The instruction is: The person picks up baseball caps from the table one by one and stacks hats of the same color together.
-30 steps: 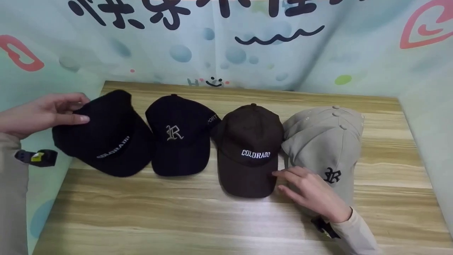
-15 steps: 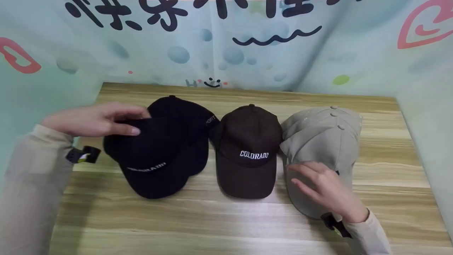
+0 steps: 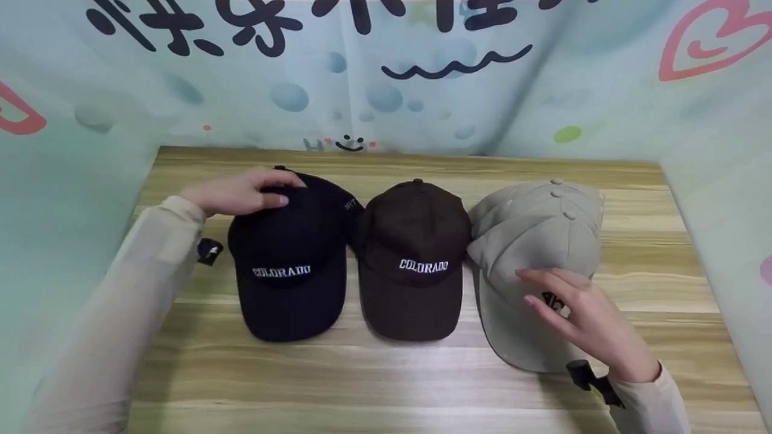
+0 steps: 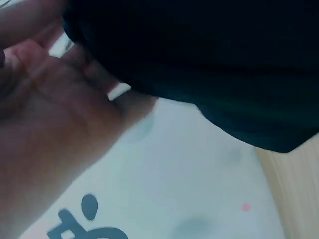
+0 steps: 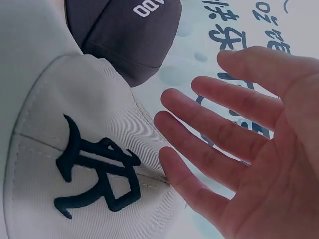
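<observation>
A black baseball cap [image 3: 295,238] with white COLORADO lettering sits over another black cap [image 3: 329,191], whose rear and side show behind it. My left hand [image 3: 241,194] grips the upper cap at the back of its crown, thumb on top. In the left wrist view the dark cap [image 4: 199,50] fills the upper part, with the hand [image 4: 55,109] at its edge. My right hand [image 3: 582,313] hovers with spread, relaxed fingers over the front of the stacked beige caps [image 3: 531,241]. The right wrist view shows this palm [image 5: 259,184] beside the beige cap's black R [image 5: 99,169].
Between the black and beige stacks lies a brown COLORADO cap [image 3: 413,226], touching its neighbours. All rest on a wood-grain table [image 3: 362,392]. A printed pale-blue cloth [image 3: 350,78] rises behind the table and along both sides.
My left hand has carried the black COLORADO cap from the far left onto the other black cap, hiding that cap's R emblem. My right hand has drifted right, away from the brown cap.
</observation>
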A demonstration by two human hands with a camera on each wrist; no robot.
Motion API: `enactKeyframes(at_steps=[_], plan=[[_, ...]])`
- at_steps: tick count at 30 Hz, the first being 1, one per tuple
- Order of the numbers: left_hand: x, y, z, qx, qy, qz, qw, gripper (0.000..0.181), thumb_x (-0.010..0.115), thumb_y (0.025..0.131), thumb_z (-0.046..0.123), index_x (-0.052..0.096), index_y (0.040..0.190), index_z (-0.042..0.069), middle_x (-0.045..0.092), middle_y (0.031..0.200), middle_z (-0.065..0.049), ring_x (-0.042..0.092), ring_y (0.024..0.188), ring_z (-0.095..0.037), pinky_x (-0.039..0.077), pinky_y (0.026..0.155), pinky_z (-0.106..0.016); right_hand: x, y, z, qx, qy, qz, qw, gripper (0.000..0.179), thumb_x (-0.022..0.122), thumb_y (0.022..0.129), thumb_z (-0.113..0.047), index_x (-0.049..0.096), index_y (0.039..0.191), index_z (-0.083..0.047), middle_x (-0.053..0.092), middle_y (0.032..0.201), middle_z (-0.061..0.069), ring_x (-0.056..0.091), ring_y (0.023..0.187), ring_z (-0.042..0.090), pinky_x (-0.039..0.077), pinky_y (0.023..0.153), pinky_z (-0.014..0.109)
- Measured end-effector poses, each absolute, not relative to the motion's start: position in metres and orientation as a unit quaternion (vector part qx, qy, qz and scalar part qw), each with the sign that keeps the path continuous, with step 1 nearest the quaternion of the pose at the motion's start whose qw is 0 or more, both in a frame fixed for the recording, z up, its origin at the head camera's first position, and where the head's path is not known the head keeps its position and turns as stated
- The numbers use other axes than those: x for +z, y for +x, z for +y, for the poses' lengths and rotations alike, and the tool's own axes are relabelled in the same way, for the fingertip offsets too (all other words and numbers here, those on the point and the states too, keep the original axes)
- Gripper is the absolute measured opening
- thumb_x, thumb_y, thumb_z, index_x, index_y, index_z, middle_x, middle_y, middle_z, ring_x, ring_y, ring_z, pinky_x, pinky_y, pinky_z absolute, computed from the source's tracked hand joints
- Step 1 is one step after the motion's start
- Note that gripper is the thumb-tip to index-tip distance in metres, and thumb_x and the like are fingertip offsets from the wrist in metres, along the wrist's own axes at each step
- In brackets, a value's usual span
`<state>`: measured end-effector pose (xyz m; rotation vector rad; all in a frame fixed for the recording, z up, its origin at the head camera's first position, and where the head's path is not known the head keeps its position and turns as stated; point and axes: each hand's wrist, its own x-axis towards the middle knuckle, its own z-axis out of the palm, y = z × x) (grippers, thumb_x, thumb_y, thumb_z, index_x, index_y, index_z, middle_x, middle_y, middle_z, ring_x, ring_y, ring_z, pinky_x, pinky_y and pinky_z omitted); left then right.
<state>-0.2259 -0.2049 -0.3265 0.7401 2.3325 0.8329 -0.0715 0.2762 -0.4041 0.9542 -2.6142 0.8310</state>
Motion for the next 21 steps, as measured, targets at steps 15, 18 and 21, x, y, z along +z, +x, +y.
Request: enactKeyframes(at_steps=[15, 18, 21], plan=[[-0.363, -0.191, -0.176, 0.128, 0.229, 0.948, 0.180, 0.075, 0.057, 0.096, 0.044, 0.018, 0.155, 0.022, 0.004, 0.154, -0.027, 0.000, 0.137, -0.055, 0.010, 0.094, -0.080, -0.407, -0.072, 0.272, 0.282, 0.335, -0.890, 0.127, 0.041, 0.076, 0.076, 0.003, 0.068, 0.116, -0.003, 0.068, 0.110, 0.004, 0.062, 0.098, 0.020, 0.039, 0.092, 0.017], [-0.370, -0.190, -0.176, 0.096, 0.236, 0.949, 0.185, 0.088, 0.066, 0.089, 0.047, 0.014, 0.156, 0.027, 0.000, 0.156, -0.025, -0.005, 0.137, -0.056, 0.006, 0.092, -0.081, -0.407, -0.072, 0.269, 0.284, 0.332, -0.891, 0.119, 0.039, 0.074, 0.079, 0.001, 0.068, 0.117, -0.004, 0.068, 0.110, 0.003, 0.062, 0.098, 0.018, 0.039, 0.091, 0.019], [-0.374, -0.191, -0.179, 0.075, 0.236, 0.952, 0.182, 0.092, 0.071, 0.086, 0.045, 0.014, 0.156, 0.027, 0.002, 0.155, -0.026, -0.004, 0.137, -0.057, 0.008, 0.093, -0.081, -0.407, -0.073, 0.267, 0.282, 0.337, -0.890, 0.117, 0.038, 0.073, 0.081, -0.002, 0.067, 0.118, -0.005, 0.067, 0.110, 0.001, 0.061, 0.096, 0.016, 0.041, 0.089, 0.020]])
